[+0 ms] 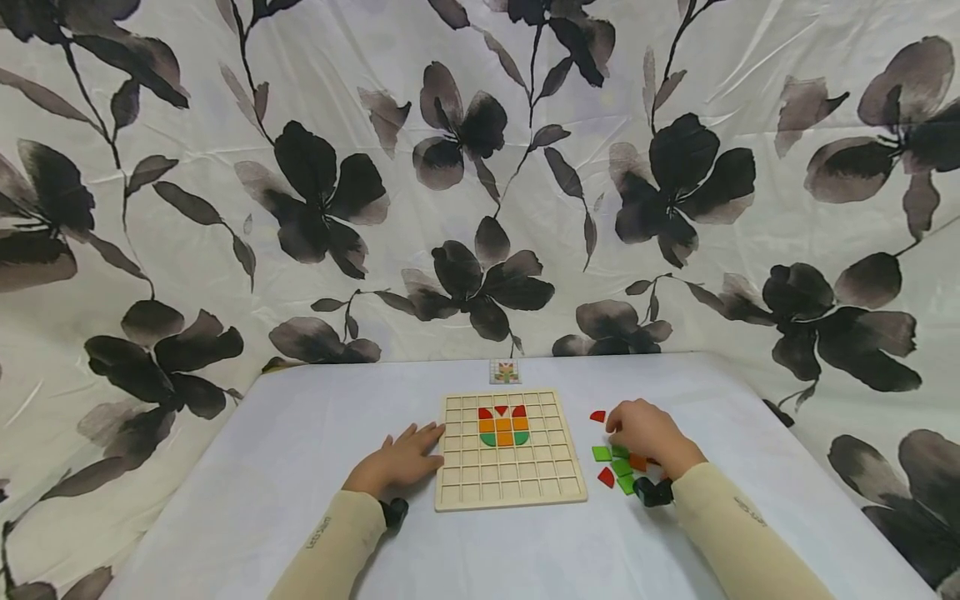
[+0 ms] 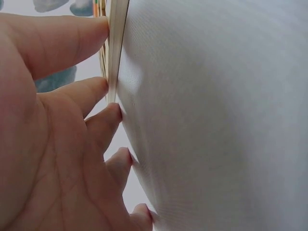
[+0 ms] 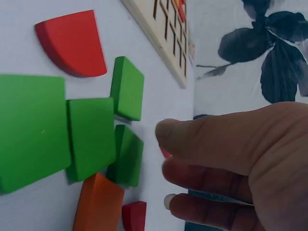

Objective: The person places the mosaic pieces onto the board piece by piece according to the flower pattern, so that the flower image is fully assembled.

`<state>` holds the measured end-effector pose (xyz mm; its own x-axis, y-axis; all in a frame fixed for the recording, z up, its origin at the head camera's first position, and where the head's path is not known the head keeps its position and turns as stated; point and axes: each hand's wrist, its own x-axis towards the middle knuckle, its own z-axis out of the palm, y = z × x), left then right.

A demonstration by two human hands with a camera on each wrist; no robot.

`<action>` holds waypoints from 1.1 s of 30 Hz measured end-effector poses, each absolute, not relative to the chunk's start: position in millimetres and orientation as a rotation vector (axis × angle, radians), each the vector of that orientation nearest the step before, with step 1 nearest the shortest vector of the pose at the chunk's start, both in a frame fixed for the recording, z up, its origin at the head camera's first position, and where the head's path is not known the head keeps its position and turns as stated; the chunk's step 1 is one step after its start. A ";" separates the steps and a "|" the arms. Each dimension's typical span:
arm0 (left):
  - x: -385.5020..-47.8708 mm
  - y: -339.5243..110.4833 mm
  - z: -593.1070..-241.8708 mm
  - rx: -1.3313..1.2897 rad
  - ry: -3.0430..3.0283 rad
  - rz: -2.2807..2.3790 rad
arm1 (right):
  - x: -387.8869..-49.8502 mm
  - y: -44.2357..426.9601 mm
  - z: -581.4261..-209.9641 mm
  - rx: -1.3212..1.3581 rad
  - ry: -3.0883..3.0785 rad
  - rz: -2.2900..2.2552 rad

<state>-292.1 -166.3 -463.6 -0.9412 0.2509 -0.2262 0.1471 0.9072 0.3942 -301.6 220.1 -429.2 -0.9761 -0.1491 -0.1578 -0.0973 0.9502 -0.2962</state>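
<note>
I can't read the sleeve lettering (image 1: pixel 318 533); white table (image 1: pixel 465 554), floral cloth (image 1: pixel 472 283); left hand (image 1: pixel 397 461) straight-fingered against board (image 1: pixel 487 492), right hand (image 1: pixel 649 433) loose, empty.

Soft even light, faint sheen on creased white black-flowered fabric backdrop (image 1: pixel 558 192), weak shadows on white counter (image 1: pixel 255 500), dimmer wrist views

Beyond the far edge of the worktop (image 1: pixel 225 517) there is a white, slightly shiny sheet (image 1: pixel 570 225), printed with large black and grey-brown flowers (image 1: pixel 322 204) and long dark leaves (image 1: pixel 187 202). This sheet is seen also along the left and the right sides. Some creases catch the light at the far right. The worktop has a plain white surface. The light is soft, with faint shadows.
</note>
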 end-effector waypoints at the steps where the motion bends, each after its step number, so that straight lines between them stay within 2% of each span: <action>1: -292.3 -166.4 -463.6 0.296 2.798 0.547 | -300.7 222.1 -429.8 -0.186 2.914 -0.424; 22: -291.3 -164.5 -463.9 0.279 2.809 0.542 | -296.4 232.5 -440.0 -0.231 2.931 -0.351; 28: -291.9 -164.8 -464.2 0.274 2.811 0.525 | -299.7 223.5 -440.5 -0.218 2.967 -0.386; 33: -291.6 -164.7 -463.3 0.278 2.813 0.520 | -301.8 204.6 -436.2 -0.326 3.009 -0.465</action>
<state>-291.6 -164.7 -463.3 -0.9461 0.2340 -0.2241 0.1384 0.9173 0.3733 -301.8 204.6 -436.2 -0.9742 -0.2209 -0.0456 -0.1969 0.9314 -0.3062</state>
